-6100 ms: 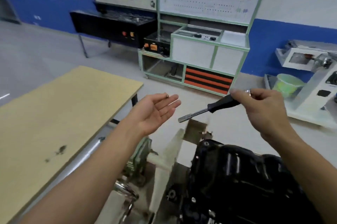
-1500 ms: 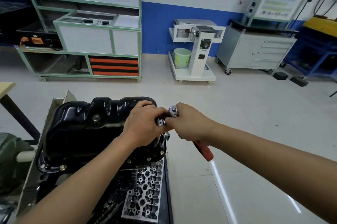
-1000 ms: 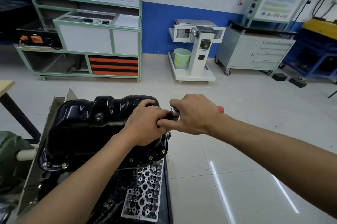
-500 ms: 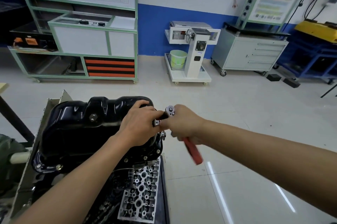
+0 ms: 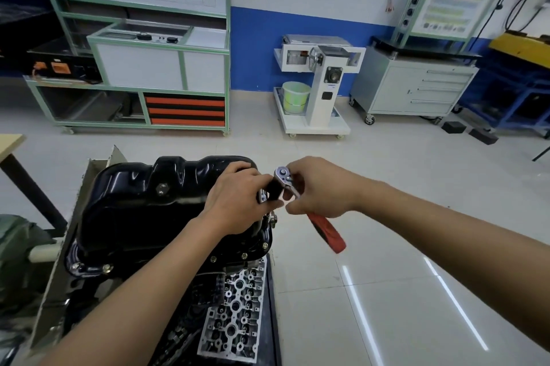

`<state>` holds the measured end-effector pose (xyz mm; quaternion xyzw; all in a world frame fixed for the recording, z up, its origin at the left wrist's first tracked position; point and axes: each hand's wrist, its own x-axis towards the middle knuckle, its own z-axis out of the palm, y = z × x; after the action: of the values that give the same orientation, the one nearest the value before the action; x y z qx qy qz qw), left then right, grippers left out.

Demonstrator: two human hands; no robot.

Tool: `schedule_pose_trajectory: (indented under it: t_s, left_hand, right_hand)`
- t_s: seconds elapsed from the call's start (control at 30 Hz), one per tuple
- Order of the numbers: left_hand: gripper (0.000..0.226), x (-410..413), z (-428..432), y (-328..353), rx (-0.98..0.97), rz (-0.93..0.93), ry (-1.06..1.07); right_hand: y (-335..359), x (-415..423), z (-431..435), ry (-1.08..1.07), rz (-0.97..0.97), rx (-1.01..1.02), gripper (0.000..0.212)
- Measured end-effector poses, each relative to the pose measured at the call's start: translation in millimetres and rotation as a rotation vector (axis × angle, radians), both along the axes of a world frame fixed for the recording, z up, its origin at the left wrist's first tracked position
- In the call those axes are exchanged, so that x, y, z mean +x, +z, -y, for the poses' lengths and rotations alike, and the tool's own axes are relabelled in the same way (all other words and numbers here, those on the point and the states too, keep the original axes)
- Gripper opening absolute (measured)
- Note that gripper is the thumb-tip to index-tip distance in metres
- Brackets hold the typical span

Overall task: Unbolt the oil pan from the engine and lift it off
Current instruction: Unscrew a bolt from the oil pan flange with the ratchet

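A glossy black oil pan (image 5: 134, 211) sits bolted on top of the upturned engine (image 5: 232, 309), with small bolts along its front flange. My left hand (image 5: 235, 202) rests on the pan's right end and grips the black extension under the ratchet head. My right hand (image 5: 318, 187) grips the ratchet wrench (image 5: 326, 230) near its silver head, the red handle sticking out down and to the right. The bolt under the socket is hidden by my fingers.
A wooden table corner (image 5: 10, 142) stands at the left edge. Across the tiled floor are a green-framed training bench (image 5: 154, 68), a white stand with a green bucket (image 5: 315, 92) and a grey drawer cabinet (image 5: 416, 86). Open floor lies to the right of the engine.
Earlier I stood by the table holding the tool in the air. Over the last second the ratchet's red handle swung away from me and back toward me at the pan's right edge.
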<state>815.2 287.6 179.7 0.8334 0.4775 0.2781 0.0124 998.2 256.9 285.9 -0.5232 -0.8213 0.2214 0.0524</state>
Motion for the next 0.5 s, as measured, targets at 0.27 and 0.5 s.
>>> schedule_pose_trajectory:
  t_s: [0.27,0.5]
  left_hand:
    - [0.044,-5,-4,0,-0.094,0.033,-0.067]
    - [0.025,0,-4,-3,-0.077,0.119,-0.013]
  right_hand:
    - [13,-10,-43,0.497,0.585,0.647,0.021]
    - [0,2,-34,0.182,0.445,0.432,0.011]
